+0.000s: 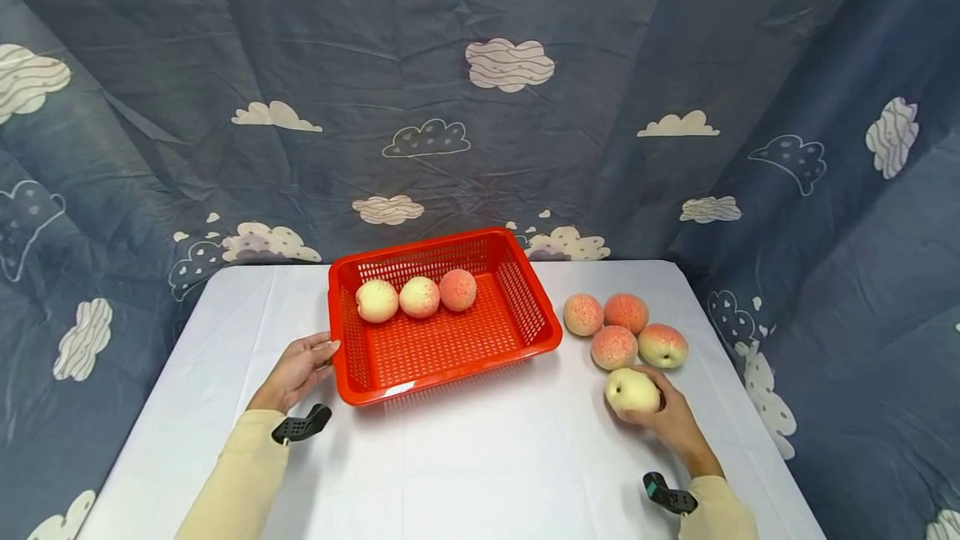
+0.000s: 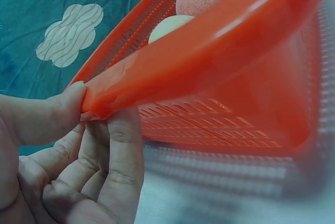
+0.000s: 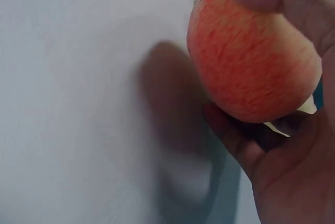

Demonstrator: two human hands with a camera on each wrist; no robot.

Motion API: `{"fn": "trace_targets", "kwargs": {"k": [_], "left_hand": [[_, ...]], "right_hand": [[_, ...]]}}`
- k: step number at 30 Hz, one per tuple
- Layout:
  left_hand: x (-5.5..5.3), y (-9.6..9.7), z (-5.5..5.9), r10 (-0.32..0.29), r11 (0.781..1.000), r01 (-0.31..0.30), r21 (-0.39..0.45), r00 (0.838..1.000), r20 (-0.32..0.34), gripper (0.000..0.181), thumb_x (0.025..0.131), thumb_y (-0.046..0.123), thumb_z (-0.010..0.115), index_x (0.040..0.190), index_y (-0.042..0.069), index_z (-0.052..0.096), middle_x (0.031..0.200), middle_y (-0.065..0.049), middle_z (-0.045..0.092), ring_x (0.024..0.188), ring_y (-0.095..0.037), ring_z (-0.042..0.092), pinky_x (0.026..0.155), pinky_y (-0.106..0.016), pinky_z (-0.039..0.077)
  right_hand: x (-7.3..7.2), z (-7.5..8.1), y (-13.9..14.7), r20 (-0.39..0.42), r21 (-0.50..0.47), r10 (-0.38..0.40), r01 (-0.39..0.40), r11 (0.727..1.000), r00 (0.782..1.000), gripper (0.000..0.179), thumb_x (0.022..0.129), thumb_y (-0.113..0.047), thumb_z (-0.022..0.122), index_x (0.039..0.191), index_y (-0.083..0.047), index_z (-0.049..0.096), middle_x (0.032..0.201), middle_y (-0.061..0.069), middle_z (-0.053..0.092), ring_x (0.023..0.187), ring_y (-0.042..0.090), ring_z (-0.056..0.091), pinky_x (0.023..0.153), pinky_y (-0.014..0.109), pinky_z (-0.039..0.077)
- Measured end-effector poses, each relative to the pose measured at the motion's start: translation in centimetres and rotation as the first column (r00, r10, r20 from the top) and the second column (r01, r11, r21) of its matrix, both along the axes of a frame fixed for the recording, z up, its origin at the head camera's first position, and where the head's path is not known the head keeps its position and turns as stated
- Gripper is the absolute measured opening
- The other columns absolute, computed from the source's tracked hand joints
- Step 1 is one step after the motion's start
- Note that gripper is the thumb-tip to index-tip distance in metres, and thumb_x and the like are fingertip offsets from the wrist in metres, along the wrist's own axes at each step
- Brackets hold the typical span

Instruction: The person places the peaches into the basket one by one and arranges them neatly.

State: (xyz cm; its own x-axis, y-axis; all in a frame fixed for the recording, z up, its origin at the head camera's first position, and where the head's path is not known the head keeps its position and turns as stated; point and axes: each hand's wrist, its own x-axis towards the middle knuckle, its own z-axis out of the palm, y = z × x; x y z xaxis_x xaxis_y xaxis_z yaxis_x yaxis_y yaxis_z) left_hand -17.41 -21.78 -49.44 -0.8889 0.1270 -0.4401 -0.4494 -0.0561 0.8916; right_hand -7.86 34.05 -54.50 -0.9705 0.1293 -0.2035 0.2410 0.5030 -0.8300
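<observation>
Both hands are at work: the left hand (image 1: 303, 365) pinches a rim, thumb above and fingers curled beneath, and the right hand (image 1: 667, 411) has its fingers wrapped round a fruit! From the left, then: a cream sleeve, a black wrist device (image 1: 302, 423), and that left hand on the near left side of the red basket (image 1: 450, 348), slatted walls, set a little askew on the white worktop (image 1: 480, 457).

Inside, a neat row of three: the pale peach (image 1: 377, 301) at the left, the blushing peach (image 1: 419, 297) just beside it, then the rosy peach (image 1: 457, 289), all towards the far left, with bare red floor to their right.

Over to the right of the basket, four loose peaches (image 1: 614, 347) cluster on the worktop, three pinkish-orange and one yellow with a red flush. And just in front of them, there it is, the held peach (image 1: 632, 391) in the right hand! Creamy from above, streaked red in the right wrist view, its shadow falling on the worktop; a second black device (image 1: 670, 494) sits at that wrist.

Behind it all hangs the dark blue curtain (image 1: 420, 15), dotted with clouds.
</observation>
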Motion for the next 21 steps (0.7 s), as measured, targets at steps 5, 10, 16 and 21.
{"fn": "trace_targets", "kwargs": {"k": [5,10,16,21], "left_hand": [[0.0,-0.1,-0.1,-0.001,1.000,0.001,0.002,1.000,-0.012,0.050,0.100,0.009,0.050,0.140,-0.014,0.029,0.089,0.008,0.064,0.080,-0.003,0.058,0.070,-0.020,0.049],[0.0,-0.3,0.0,-0.005,1.000,0.006,0.020,1.000,-0.014,0.045,0.100,0.009,0.051,0.135,-0.014,0.034,0.087,0.008,0.064,0.079,-0.003,0.058,0.070,-0.020,0.049],[0.1,-0.2,0.0,0.009,1.000,-0.009,0.020,1.000,-0.003,0.040,0.100,0.009,0.051,0.131,-0.013,0.039,0.087,0.007,0.063,0.080,-0.005,0.057,0.071,-0.020,0.050],[0.2,0.0,-0.1,0.005,1.000,-0.005,0.026,1.000,-0.006,0.042,0.100,0.010,0.051,0.132,-0.014,0.037,0.090,0.006,0.062,0.082,-0.005,0.057,0.074,-0.021,0.050]], "right_hand": [[-0.6,1.3,-0.7,-0.042,-0.046,0.002,-0.004,0.999,0.999,0.085,0.076,-0.014,0.082,0.147,-0.012,0.035,0.142,0.019,0.041,0.114,0.031,0.045,0.084,0.036,0.042],[-1.3,2.6,-1.5,-0.125,-0.071,0.041,-0.050,0.996,0.991,0.081,0.078,-0.010,0.079,0.146,-0.008,0.034,0.141,0.018,0.039,0.109,0.023,0.045,0.082,0.031,0.045],[-2.4,4.3,-2.9,-0.203,-0.121,0.098,-0.125,0.985,0.974,0.077,0.078,-0.006,0.079,0.142,-0.004,0.037,0.142,0.014,0.038,0.113,0.011,0.042,0.083,0.022,0.044],[-3.5,5.6,-4.1,-0.225,-0.139,0.129,-0.163,0.977,0.966,0.076,0.077,-0.007,0.080,0.141,-0.006,0.040,0.142,0.013,0.041,0.114,0.016,0.043,0.084,0.023,0.045]]}}
